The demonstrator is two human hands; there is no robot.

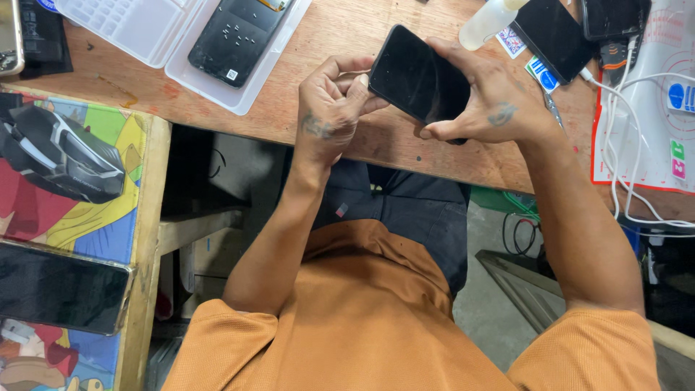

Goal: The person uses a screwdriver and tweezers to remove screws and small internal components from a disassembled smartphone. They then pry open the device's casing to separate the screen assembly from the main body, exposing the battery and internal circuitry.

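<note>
holding a black phone (418, 74) above the tabletop (347, 43) edge, the right hand (485, 101) clasps its far end, the left hand (329, 108) pinches its near edge, bare wood just beyond both grips.

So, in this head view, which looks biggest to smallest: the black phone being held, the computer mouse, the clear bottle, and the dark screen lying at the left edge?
1. Dark screen, though it lies nearer the camera, so unsure.
2. Computer mouse and black phone look about alike; hands cover part of the phone.
3. Clear bottle, smallest, partly cut off.
</note>
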